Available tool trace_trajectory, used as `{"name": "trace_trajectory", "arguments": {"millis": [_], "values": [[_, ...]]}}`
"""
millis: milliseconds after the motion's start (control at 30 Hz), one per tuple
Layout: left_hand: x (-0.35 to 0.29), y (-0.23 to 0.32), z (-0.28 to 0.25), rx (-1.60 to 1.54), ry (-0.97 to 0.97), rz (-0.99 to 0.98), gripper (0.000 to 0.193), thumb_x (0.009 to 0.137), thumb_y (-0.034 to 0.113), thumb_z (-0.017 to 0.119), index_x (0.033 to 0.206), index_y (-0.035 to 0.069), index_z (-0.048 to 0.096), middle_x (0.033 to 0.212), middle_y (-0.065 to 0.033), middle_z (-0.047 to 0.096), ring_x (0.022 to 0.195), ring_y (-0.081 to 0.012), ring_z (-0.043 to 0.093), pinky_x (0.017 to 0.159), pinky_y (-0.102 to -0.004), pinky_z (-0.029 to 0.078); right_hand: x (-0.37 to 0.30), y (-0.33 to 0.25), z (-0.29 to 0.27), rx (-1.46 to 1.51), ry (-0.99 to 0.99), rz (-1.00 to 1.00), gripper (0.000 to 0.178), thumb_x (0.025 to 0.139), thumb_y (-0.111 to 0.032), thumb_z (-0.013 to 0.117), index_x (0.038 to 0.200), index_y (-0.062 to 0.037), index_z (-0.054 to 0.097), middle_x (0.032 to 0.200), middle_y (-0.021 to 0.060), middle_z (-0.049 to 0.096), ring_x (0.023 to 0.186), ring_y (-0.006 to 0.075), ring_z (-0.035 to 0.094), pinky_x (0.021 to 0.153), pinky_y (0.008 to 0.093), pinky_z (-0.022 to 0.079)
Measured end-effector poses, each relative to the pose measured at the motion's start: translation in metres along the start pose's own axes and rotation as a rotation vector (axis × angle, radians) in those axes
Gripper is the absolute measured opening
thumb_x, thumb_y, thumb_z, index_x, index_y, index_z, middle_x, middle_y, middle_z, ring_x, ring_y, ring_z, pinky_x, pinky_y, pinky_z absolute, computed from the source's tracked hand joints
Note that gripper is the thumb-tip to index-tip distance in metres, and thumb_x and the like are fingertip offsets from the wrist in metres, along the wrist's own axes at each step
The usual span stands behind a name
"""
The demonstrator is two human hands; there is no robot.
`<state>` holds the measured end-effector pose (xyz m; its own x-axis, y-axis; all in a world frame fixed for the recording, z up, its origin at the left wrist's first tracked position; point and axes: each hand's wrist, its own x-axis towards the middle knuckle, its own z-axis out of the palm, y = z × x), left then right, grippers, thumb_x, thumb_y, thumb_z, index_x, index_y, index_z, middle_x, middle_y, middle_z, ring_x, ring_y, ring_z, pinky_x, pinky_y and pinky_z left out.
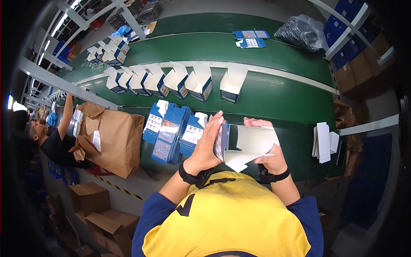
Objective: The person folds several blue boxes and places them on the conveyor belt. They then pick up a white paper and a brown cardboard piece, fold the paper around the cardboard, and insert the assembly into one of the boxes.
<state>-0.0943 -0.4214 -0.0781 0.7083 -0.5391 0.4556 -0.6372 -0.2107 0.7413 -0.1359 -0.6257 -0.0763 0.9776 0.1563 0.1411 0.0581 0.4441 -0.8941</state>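
Note:
Between my two hands is a small carton (256,138), its white inside facing up and its flaps spread out. My left hand (207,144) presses along the printed blue left side, fingers pointing away from me. My right hand (274,157) grips the right side; the carton's wall and a flap hide part of its fingers. Left of my left hand lie flattened blue cartons (168,136) in overlapping stacks. Beyond my hands, several erected cartons (199,81) stand in a row with white flaps up.
A large brown paper bag (115,137) stands at the left, near another person (58,132). White card pieces (322,142) lie at the right end of the green bench (282,98). Farther back are more cartons (113,52), two flat ones (251,43) and a dark plastic bag (302,33).

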Motion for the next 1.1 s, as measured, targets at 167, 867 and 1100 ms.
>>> {"name": "trace_trajectory", "arguments": {"millis": [167, 867, 1100], "values": [[0.005, 0.014, -0.001, -0.038, -0.028, -0.206, 0.104, 0.06, 0.01, 0.081, 0.142, 0.007, 0.016, 0.134, -0.02, 0.035, 0.13, -0.0396, 0.032, 0.108, -0.0522, 0.022, 0.001, -0.013, 0.017, 0.241, 0.006, -0.019, 0.102, 0.053, -0.038, 0.089, 0.133, -0.0029, 0.035, 0.135, 0.0128, 0.04, 0.126, 0.0217, 0.037, 0.105, 0.0336, 0.027], [0.015, 0.02, -0.001, -0.005, -0.083, 0.07, 0.055, 0.059, 0.017, 0.083, 0.107, 0.016, 0.056, 0.126, -0.021, 0.038, 0.111, -0.0397, 0.047, 0.101, -0.052, 0.034, 0.004, -0.001, 0.006, -0.27, 0.129, -0.087, 0.054, 0.087, -0.024, 0.062, 0.132, -0.0024, 0.043, 0.134, 0.0182, 0.044, 0.103, 0.0199, 0.051, 0.093, 0.0348, 0.041], [0.012, 0.017, -0.001, -0.256, -0.022, -0.038, 0.068, 0.058, 0.025, 0.085, 0.116, 0.018, 0.049, 0.124, -0.0205, 0.039, 0.108, -0.0398, 0.048, 0.102, -0.059, 0.029, 0.013, -0.006, -0.009, -0.518, -0.192, -0.493, 0.054, 0.078, -0.012, 0.072, 0.128, -0.0052, 0.051, 0.139, 0.0215, 0.039, 0.119, 0.0278, 0.048, 0.095, 0.0373, 0.043]]}}
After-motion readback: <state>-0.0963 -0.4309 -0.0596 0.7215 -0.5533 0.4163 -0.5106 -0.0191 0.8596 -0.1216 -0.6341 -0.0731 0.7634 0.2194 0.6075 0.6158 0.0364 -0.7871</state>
